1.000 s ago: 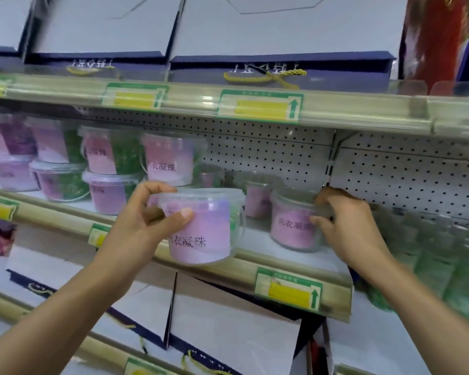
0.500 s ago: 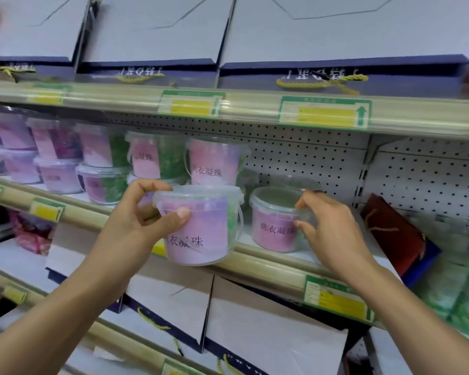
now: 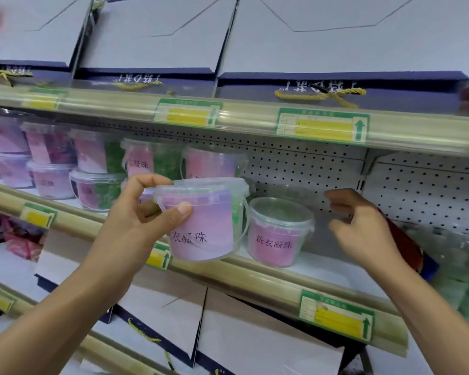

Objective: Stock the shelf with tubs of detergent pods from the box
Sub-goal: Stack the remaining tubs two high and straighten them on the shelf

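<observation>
So the left hand (image 3: 136,226) has its grip wrapped around a clear tub (image 3: 203,220) with a purple label, held up mid-frame just in front of the shelf (image 3: 268,277) edge, thumb across the front. Right hand (image 3: 363,228) is off to the right of centre, fingers loosely curled, holding nothing, close to but not touching a second tub (image 3: 278,234) sitting on the shelf. More tubs (image 3: 98,171) are stacked two high along the left. White gift boxes (image 3: 157,33) fill the top.
</observation>
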`<state>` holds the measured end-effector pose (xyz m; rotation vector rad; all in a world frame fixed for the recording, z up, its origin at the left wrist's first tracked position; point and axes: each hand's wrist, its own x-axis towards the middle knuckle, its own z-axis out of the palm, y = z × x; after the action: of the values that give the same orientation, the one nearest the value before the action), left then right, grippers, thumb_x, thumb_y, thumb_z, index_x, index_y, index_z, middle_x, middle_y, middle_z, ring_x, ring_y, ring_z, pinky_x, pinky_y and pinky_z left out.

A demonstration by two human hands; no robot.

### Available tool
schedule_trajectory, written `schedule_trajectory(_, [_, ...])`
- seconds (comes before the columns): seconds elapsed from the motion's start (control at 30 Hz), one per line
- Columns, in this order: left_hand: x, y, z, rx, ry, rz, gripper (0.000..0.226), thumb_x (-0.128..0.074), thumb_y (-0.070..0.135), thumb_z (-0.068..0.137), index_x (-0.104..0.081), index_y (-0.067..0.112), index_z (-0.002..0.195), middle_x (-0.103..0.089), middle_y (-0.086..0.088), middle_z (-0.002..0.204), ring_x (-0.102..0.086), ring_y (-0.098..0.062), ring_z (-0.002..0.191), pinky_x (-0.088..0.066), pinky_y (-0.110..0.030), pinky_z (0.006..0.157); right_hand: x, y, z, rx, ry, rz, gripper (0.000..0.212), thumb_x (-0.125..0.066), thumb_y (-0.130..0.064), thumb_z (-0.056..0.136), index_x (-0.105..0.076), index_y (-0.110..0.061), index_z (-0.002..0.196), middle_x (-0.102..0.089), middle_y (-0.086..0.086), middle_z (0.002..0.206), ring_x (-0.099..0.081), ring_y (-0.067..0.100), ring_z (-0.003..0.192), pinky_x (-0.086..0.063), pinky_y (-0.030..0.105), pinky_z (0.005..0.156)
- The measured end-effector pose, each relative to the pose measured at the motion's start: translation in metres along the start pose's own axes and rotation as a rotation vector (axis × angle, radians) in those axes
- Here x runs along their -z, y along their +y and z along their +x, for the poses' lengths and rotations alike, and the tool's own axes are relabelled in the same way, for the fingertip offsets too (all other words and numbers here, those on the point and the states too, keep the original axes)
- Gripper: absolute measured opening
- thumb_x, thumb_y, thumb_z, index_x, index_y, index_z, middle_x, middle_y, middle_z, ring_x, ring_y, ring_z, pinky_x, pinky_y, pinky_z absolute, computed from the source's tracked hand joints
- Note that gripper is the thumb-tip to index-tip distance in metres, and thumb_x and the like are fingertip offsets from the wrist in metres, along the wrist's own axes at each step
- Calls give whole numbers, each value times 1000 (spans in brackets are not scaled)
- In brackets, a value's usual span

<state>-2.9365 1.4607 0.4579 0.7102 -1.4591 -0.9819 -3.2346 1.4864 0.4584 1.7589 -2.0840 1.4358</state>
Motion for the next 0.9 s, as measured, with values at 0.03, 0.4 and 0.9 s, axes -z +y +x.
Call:
schedule_trajectory(0.03, [-1, 0, 1, -4, -1, 1, 48, -81, 30, 60, -55, 28, 100, -73, -1, 76, -67, -19, 81, -48, -47, 93, 0, 9, 14, -70, 6, 16, 45, -51, 3, 83, -54, -19, 123, -59, 5, 120, -57, 23, 106, -43, 26, 79])
schedule_trajectory(0.4, [-8, 5, -2, -31, 23, -3, 78, -82, 68, 31, -59, 34, 97, -74, 0, 80, -69, -13, 77, -52, -41, 85, -31, 49, 78, 31, -153, -190, 26, -72, -17, 82, -69, -13, 107, -66, 12, 108, -61, 29, 103, -37, 22, 80])
schedule_trajectory(0.9, [-16, 10, -2, -61, 49, 12, 51, -75, 42, 53, -56, 31, 99, -75, -1, 84, -69, -15, 80, -51, -44, 91, -39, 56, 82, 132, -97, -164, 21, -71, -12, 82, -71, -17, 102, -57, 14, 113, -61, 23, 87, -38, 19, 74])
